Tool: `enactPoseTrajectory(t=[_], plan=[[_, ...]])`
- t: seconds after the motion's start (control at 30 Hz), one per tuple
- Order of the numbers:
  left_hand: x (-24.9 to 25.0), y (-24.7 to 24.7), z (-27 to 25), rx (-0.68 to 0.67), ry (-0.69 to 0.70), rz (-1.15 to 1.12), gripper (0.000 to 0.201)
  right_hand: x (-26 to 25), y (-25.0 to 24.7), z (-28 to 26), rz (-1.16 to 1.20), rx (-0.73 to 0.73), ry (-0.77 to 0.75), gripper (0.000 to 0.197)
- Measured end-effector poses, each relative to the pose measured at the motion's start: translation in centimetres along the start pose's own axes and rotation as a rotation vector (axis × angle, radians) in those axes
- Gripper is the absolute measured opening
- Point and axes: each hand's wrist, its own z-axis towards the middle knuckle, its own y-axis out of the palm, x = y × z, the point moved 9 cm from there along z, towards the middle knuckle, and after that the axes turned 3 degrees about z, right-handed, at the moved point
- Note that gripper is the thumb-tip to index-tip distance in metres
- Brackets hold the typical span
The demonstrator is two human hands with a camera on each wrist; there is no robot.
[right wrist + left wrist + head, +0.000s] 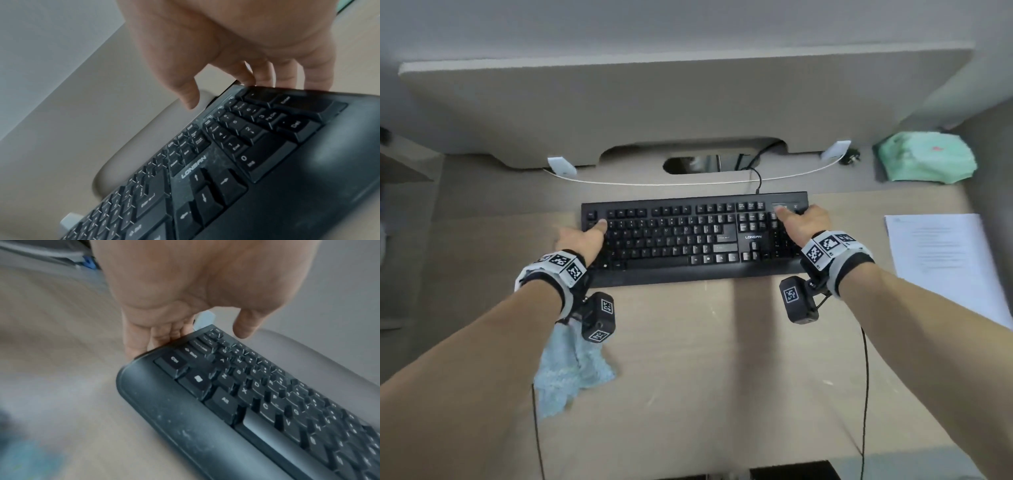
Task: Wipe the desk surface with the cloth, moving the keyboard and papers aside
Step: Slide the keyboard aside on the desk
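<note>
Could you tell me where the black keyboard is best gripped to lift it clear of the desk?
Probably at its two short ends, coming in from either side. The keyboard is long, flat and lies square across the desk, so one-ended lifting would tip it. The left hand and right hand already sit there, fingers curling under the edge. Mind the cable behind.

**Soft light, smeared wrist views**

I get even, dim indoor light, with two broad shadow bands across the desk (688, 359). The head view bends at its edges (wide lens). Both wrist views are motion-blurred, the keyboard (257, 402) softest nearby.
</note>
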Motion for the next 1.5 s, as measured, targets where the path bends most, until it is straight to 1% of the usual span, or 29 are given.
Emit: enactPoseTrajectory(t=[0.13, 0.23, 0.33, 0.4, 0.5, 0.63, 0.73, 0.83, 0.9, 0.97, 1.07, 1.17, 1.27, 1.3, 1.4, 1.5], plan=[[5.6, 9.6, -5.7, -0.092, 0.098, 0.048, 0.076, 6.5, -8.7, 4.4, -0.006, 0.080, 0.005, 0.084], [9.7, 15.7, -9.5, -0.148, 0.122, 0.051, 0.074, 10.9, -14.9, 7.4, -0.003, 0.137, 0.033, 0.077], [13.1, 20.1, -12.5, -0.161, 0.133, 0.052, 0.078, 14.9, -19.0, 10.0, 0.013, 0.169, 0.095, 0.076], [15.0, 22.7, -14.4, -0.166, 0.137, 0.069, 0.075, 17.4, -21.2, 11.7, 0.016, 0.174, 0.125, 0.075], [16.7, 25.2, -16.1, -0.144, 0.141, 0.133, 0.075, 20.1, -23.0, 13.5, 0.021, 0.171, 0.152, 0.076], [17.7, 27.6, -17.0, -0.153, 0.167, 0.261, 0.074, 21.8, -24.3, 15.1, 0.007, 0.176, 0.155, 0.075], [17.9, 28.3, -17.4, -0.162, 0.191, 0.337, 0.069, 22.7, -24.2, 15.8, -0.005, 0.151, 0.149, 0.070], [17.8, 28.0, -17.5, -0.160, 0.198, 0.353, 0.063, 22.8, -23.8, 15.4, -0.030, 0.132, 0.133, 0.061], [17.9, 27.4, -17.9, -0.156, 0.219, 0.368, 0.057, 22.0, -23.4, 14.7, -0.053, 0.131, 0.104, 0.060], [18.0, 26.6, -18.4, -0.154, 0.262, 0.418, 0.053, 20.1, -22.8, 13.7, -0.102, 0.126, 0.060, 0.060], [17.7, 24.8, -18.8, -0.155, 0.344, 0.489, 0.050, 15.7, -20.6, 11.8, -0.181, 0.110, -0.057, 0.057], [15.8, 21.7, -17.9, -0.136, 0.341, 0.489, 0.050, 10.2, -16.8, 9.0, -0.185, 0.043, -0.213, 0.055], [12.1, 17.7, -15.8, -0.090, 0.306, 0.491, 0.052, 4.4, -11.1, 4.7, -0.156, -0.095, -0.370, 0.052], [10.4, 16.0, -14.9, -0.068, 0.286, 0.505, 0.052, 2.3, -8.6, 2.8, -0.173, -0.146, -0.448, 0.051], [5.3, 10.6, -12.3, 0.008, 0.208, 0.536, 0.052, -2.9, -0.8, -4.1, -0.270, -0.300, -0.683, 0.042], [-0.8, 4.6, -9.1, 0.057, 0.125, 0.489, 0.047, -6.1, 7.5, -11.3, -0.392, -0.452, -0.849, 0.045]])
